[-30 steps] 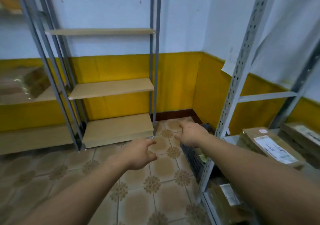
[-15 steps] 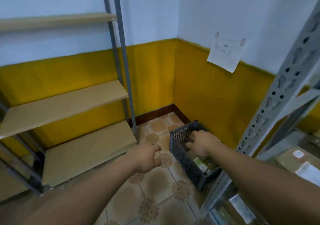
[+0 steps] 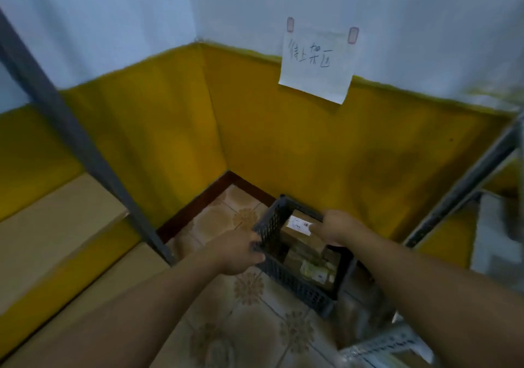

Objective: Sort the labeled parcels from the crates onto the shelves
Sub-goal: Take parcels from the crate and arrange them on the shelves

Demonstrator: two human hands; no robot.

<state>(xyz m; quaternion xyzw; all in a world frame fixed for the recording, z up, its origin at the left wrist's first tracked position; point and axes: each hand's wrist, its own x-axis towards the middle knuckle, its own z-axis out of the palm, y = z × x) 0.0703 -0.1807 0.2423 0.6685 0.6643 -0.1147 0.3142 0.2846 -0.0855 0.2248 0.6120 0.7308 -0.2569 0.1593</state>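
Your left hand, which hung curled and empty over the tiles half a second ago, now grips the near left wall of the crate, fingers hooked over its rim. Your right hand has gone from the rim down inside, and its fingertips now rest on the top parcel, right beside the white label. The blur hides the thumb, so you cannot tell whether it has closed round the box. You look to be steadying the crate for the first lift, and nothing has left it yet: the parcel lies in the far end, with more parcels packed below it towards you. The crate stands on a patterned tile floor in the corner, just beside the yellow-painted lower wall. A handwritten paper note is taped up above it. The bare wooden shelves and their grey post are at your left. A metal rack stands at your right.
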